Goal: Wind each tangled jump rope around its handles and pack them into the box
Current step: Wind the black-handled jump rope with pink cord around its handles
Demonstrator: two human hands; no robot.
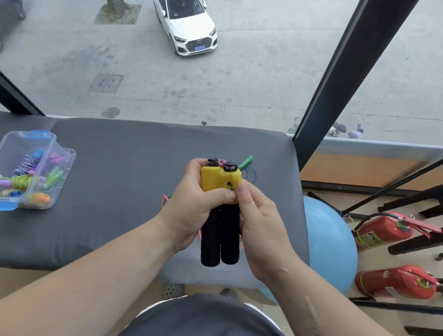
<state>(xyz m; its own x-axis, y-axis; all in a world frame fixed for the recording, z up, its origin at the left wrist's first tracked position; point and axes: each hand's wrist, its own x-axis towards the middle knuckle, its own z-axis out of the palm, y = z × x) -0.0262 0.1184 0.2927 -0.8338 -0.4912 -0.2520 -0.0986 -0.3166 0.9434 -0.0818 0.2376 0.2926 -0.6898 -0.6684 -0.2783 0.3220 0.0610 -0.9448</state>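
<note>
**Twin handles clamped together, thin cord the part most likely to spring loose**

The left hand (192, 205) is wrapped round a pair of jump-rope handles (219, 181) with yellow plastic heads and black foam grips. Its thumb lies across the line where yellow meets black. It holds the two side by side and upright above the near part of the cushion. The right hand (260, 231) pinches the right-hand yellow head between thumb and fingertips. A thin pink cord (218, 162) shows at the black swivel caps on top; how much of it is wound I cannot tell.

The bundle looks light. The foam should give a sure, slightly squashy hold, while the hard yellow plastic is likely smoother. The cord looks springy, so a grasp across the wraps at mid-length seems safest.

Just beyond lies a slim green plastic handle (245, 162) with thin blue cord (251, 174), on the grey padded cushion (122, 172). Well apart to the left, an open clear plastic box with blue latches (61, 158) holds several colourful wound ropes
</note>
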